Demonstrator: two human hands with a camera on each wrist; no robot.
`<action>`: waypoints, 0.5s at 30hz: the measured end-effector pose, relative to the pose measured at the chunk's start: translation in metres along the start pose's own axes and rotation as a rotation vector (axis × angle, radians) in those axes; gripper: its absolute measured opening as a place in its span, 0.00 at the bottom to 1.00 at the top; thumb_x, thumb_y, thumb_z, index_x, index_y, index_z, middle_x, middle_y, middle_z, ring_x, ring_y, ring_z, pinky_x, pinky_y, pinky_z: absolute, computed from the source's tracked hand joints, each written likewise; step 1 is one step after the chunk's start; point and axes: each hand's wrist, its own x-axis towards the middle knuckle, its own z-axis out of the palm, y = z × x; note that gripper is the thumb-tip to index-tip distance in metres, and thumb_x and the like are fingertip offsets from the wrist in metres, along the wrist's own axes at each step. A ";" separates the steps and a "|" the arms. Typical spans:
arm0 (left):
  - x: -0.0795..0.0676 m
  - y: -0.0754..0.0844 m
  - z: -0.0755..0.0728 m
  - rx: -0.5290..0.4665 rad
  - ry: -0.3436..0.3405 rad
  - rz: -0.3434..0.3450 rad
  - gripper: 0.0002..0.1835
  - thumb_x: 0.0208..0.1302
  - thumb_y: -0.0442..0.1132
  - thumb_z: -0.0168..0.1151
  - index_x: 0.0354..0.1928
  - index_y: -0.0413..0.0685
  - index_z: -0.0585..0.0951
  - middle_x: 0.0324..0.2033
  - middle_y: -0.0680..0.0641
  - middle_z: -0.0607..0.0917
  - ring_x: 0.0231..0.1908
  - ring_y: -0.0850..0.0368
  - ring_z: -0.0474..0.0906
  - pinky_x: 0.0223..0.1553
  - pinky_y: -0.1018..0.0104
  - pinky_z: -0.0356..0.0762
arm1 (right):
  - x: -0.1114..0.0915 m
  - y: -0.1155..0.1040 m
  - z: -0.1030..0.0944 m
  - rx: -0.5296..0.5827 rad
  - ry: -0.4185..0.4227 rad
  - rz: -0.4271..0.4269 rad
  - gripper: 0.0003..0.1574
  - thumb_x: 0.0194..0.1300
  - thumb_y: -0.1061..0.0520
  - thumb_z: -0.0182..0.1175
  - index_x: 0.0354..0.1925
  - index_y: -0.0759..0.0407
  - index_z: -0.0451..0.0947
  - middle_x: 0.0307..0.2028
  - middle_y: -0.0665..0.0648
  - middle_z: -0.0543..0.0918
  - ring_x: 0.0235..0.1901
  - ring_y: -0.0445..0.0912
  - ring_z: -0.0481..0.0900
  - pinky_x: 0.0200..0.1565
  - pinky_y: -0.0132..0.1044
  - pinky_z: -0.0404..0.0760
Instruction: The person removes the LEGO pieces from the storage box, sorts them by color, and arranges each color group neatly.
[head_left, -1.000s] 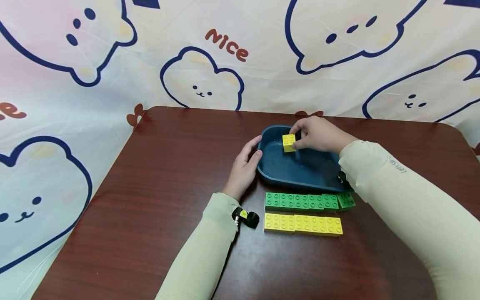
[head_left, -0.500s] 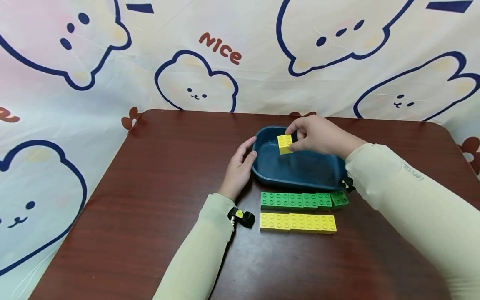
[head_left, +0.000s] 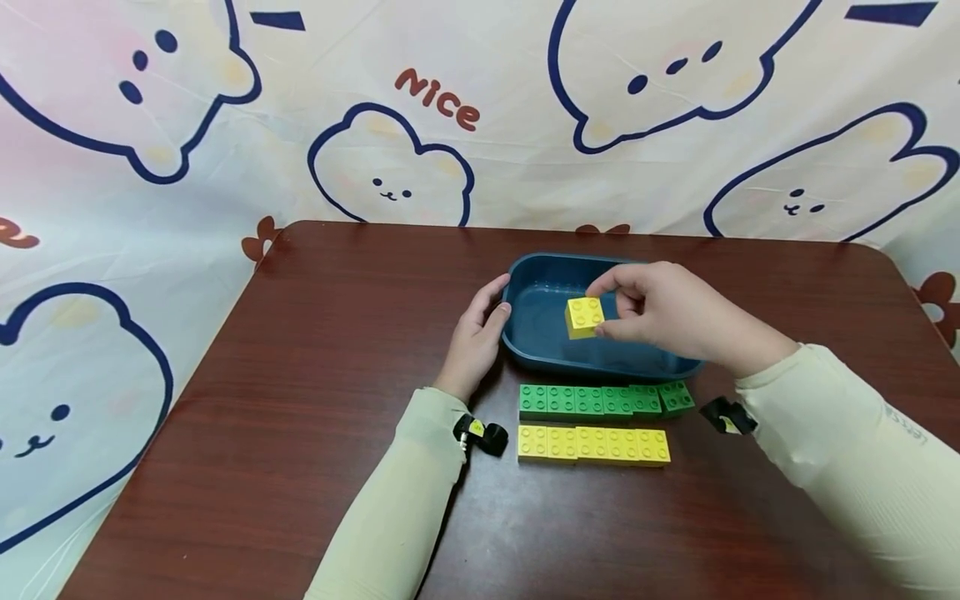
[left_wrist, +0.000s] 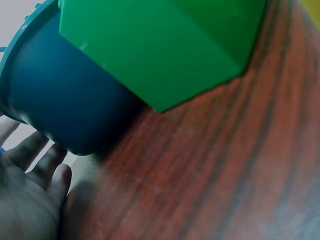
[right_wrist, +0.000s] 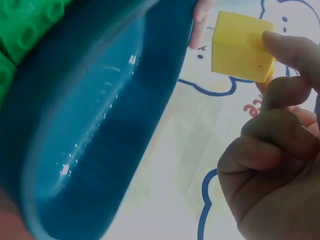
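My right hand (head_left: 671, 312) pinches a square yellow toy building brick (head_left: 584, 317) between thumb and fingertips. In the head view the brick appears over a dark blue tray (head_left: 534, 329); the right wrist view shows the brick (right_wrist: 241, 47) in the air, apart from the tray's wall. At the tray's left end, the fingers of my left hand (head_left: 471, 346) lie fairly straight against its side. The left wrist view has that hand (left_wrist: 30, 195) beside the tray's outer wall (left_wrist: 70, 95). No bricks show in the visible part of the tray.
In front of the tray lies a row of green bricks (head_left: 588, 402), its right end brick slightly turned. A row of yellow bricks (head_left: 592, 445) runs parallel, nearer me. All stand on a brown wooden table (head_left: 360, 350), with a printed cloth (head_left: 517, 175) behind.
My right hand has drawn nearer to me and a little right, carrying the yellow brick from the tray's back left. The left hand stays at the tray. The view has shifted slightly.
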 end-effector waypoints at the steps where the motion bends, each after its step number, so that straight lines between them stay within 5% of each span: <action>1: 0.000 0.000 0.000 0.000 0.001 0.000 0.23 0.80 0.44 0.49 0.73 0.66 0.68 0.71 0.60 0.68 0.70 0.63 0.62 0.70 0.56 0.61 | -0.004 0.000 0.001 0.007 0.000 -0.002 0.22 0.62 0.55 0.73 0.53 0.55 0.81 0.22 0.52 0.72 0.22 0.47 0.69 0.26 0.36 0.69; 15: 0.000 -0.001 0.002 0.028 0.008 -0.029 0.23 0.80 0.45 0.48 0.72 0.71 0.67 0.71 0.62 0.67 0.71 0.64 0.60 0.71 0.55 0.60 | -0.059 -0.010 0.021 0.117 0.036 -0.029 0.23 0.59 0.54 0.75 0.53 0.51 0.82 0.17 0.46 0.66 0.17 0.42 0.66 0.22 0.35 0.70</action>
